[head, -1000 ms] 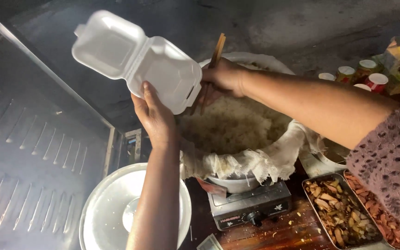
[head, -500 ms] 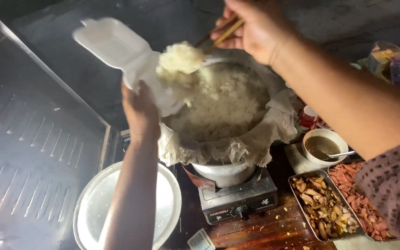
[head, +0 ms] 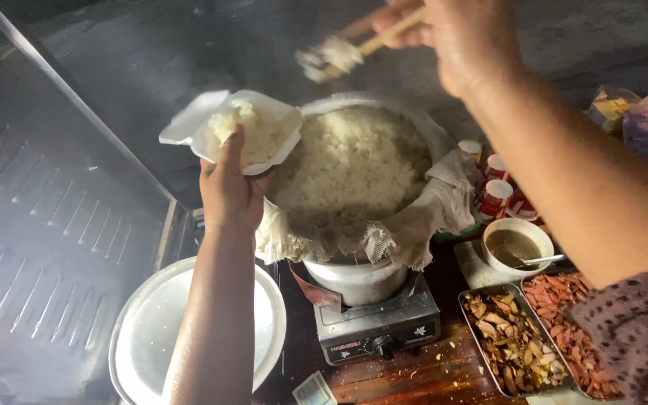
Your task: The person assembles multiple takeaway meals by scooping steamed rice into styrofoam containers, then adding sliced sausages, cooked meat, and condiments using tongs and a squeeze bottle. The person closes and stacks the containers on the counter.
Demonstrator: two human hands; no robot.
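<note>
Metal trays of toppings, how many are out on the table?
2, side by side at the lower right: one tray of brown pieces just right of the small stove, and one tray of reddish pieces beyond it, partly hidden by the person's sleeve. More may lie out of view.

Matt white foam box [head: 264, 135], smooth, thin-walled. Pale wooden paddle [head: 369, 45], dull, grain-flecked. Loose-woven white cloth [head: 384, 232], frayed at hem, lining brushed metal pot [head: 358, 279]. Grey painted metal stove [head: 376, 326], semi-gloss. Shiny round metal lid [head: 144, 330]. Polished steel tray [head: 515, 345]. Glazed ceramic bowl [head: 519, 244]. Dark varnished wooden surface [head: 414, 379], worn, crumb-strewn. Ribbed sheet-metal panel [head: 46, 225], satin.
</note>
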